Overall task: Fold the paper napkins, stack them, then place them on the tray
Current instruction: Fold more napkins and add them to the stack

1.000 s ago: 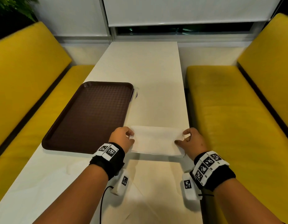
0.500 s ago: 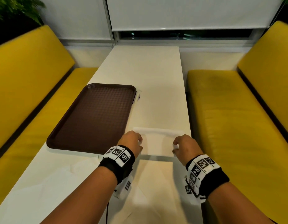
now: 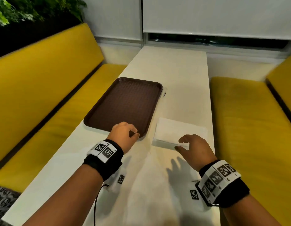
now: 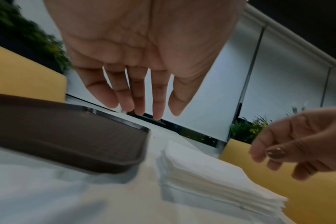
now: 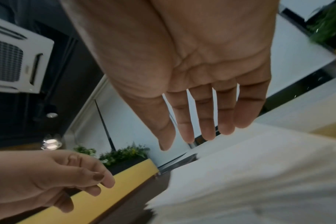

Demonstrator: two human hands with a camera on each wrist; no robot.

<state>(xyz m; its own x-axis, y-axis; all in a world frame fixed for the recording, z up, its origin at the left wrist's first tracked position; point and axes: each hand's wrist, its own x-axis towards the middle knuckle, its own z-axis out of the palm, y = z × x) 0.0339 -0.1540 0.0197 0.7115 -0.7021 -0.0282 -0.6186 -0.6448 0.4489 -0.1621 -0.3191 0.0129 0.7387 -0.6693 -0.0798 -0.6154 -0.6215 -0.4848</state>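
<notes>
A stack of folded white napkins [image 3: 179, 132] lies on the white table [image 3: 174, 75], just right of the brown tray [image 3: 125, 105]. The stack's layered edges show in the left wrist view [image 4: 217, 177]. My left hand [image 3: 125, 132] hovers over the tray's near right corner, fingers relaxed and holding nothing [image 4: 142, 97]. My right hand [image 3: 188, 145] floats above the stack's near edge, fingers spread and straight [image 5: 203, 121], not touching the paper. The tray [image 4: 67, 136] is bare.
Yellow bench seats [image 3: 43, 98] flank the table on both sides, the right one [image 3: 249, 128] close to the napkins. A window blind [image 3: 215, 15] and plants [image 3: 19, 12] stand beyond the far end. Unfolded white paper [image 3: 149, 193] lies under my wrists.
Both hands have let go of the napkin stack and lifted off it. The left hand moved left over the tray corner; the right drew back. The head view shifted left.
</notes>
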